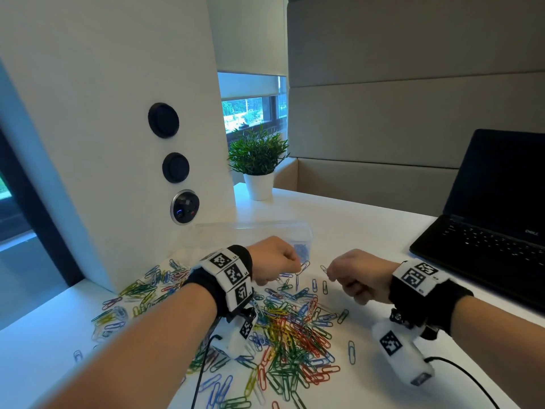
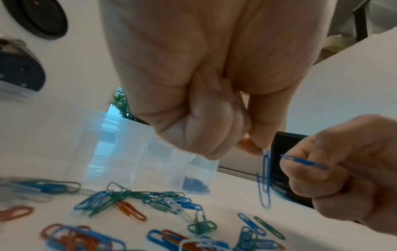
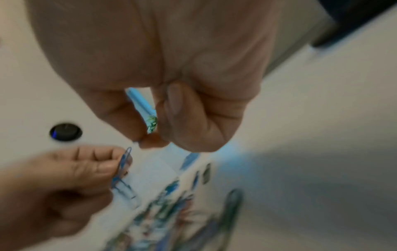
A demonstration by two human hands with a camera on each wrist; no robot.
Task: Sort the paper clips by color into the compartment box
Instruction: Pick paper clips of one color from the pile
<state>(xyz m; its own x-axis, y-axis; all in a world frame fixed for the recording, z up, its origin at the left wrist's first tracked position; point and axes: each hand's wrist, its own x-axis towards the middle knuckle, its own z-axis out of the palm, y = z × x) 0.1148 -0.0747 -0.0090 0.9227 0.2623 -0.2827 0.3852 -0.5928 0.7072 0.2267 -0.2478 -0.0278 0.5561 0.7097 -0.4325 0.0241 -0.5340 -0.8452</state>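
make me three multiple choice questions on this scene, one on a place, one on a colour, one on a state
1. Where does the laptop stand on the table?
A. at the person's right
B. at the person's left
C. under the pile of clips

2. What colour are the clips already in the clear box?
A. red
B. yellow
C. blue

3. What is the left hand doing?
A. lying flat on the table
B. pinching blue clips that hang from its fingertips
C. holding the plant pot

Answers:
1. A, the head view shows the open laptop beyond the right hand.
2. C, the blue clips in the box lie in one compartment, the only filled one that can be made out.
3. B, the left wrist view shows the hanging blue clips pinched between thumb and finger, off the table.
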